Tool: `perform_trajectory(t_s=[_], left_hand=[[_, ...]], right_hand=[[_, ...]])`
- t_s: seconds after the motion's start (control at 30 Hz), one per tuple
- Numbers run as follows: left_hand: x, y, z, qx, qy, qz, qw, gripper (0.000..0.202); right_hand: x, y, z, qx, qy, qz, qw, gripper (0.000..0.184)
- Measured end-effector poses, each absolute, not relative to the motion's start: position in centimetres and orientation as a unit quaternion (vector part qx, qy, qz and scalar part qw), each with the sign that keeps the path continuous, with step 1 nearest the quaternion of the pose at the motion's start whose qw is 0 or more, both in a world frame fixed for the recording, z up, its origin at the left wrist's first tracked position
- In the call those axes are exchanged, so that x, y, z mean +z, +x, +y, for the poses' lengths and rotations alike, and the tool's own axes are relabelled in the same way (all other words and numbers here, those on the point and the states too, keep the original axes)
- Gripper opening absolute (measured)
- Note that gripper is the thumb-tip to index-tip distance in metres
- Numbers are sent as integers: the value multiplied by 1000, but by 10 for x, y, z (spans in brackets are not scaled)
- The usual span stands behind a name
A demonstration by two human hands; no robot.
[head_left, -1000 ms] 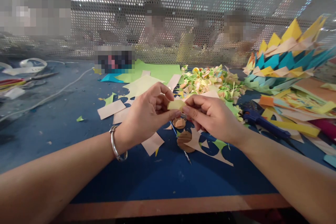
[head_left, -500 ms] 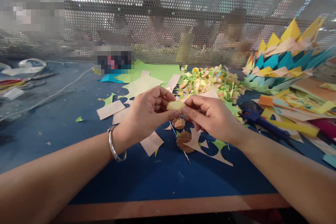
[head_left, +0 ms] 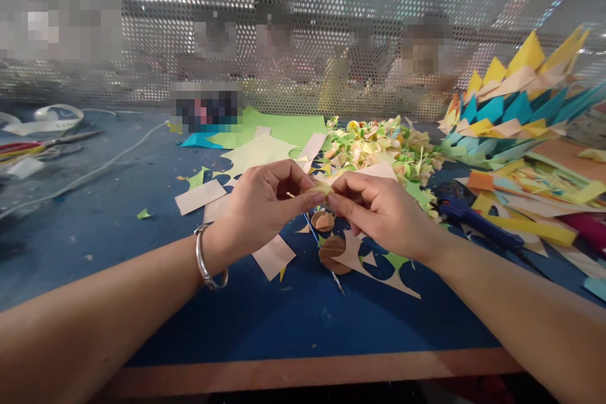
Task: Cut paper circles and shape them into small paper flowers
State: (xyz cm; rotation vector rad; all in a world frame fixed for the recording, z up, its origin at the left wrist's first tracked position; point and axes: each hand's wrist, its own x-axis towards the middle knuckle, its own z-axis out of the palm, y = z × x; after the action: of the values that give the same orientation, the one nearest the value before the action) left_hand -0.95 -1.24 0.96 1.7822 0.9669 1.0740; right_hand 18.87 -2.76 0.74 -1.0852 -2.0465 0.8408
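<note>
Between both hands, above the table's middle, is a small pale yellow piece of paper (head_left: 322, 187), curled or folded over. My left hand (head_left: 272, 196), with a silver bangle at its wrist, pinches the paper's left side between thumb and fingers. The thumb and index finger of my right hand (head_left: 379, 205) are closed on its right end. My fingers cover much of it. Beneath the hands lie two brown discs, one small (head_left: 322, 221) and one larger (head_left: 334, 254), and a thin blue-handled tool with a metal tip (head_left: 338, 283). A cream paper offcut with round holes (head_left: 360, 265) lies beside them.
Small curled paper pieces (head_left: 379, 145) are heaped at the back, beside green sheets (head_left: 288, 129). On the right are a blue glue gun (head_left: 478, 221) and a tiered folded-paper piece (head_left: 521, 101). Scissors (head_left: 42, 145) and a white cord (head_left: 108, 167) lie left. A perforated metal screen (head_left: 303, 31) stands behind.
The yellow paper has gone from lying fairly flat to being curled tighter between my fingertips, so less of its face shows. Both hands stay in nearly the same place.
</note>
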Motion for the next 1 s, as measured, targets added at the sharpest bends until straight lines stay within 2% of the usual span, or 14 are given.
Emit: perform_trajectory(t_s=[0.3, 0.5, 0.7, 1.0], left_hand=[[10, -8, -13, 424, 674, 389, 463, 18], [11, -8, -16, 415, 671, 412, 456, 21], [11, -7, -17, 410, 634, 416, 508, 26], [11, -7, -17, 415, 667, 419, 456, 22]], right_hand=[[8, 187, -28, 286, -419, -800, 320, 25], [9, 187, -28, 276, -422, -804, 314, 24], [12, 185, -29, 277, -413, -812, 305, 25], [9, 187, -28, 295, -412, -807, 305, 26]])
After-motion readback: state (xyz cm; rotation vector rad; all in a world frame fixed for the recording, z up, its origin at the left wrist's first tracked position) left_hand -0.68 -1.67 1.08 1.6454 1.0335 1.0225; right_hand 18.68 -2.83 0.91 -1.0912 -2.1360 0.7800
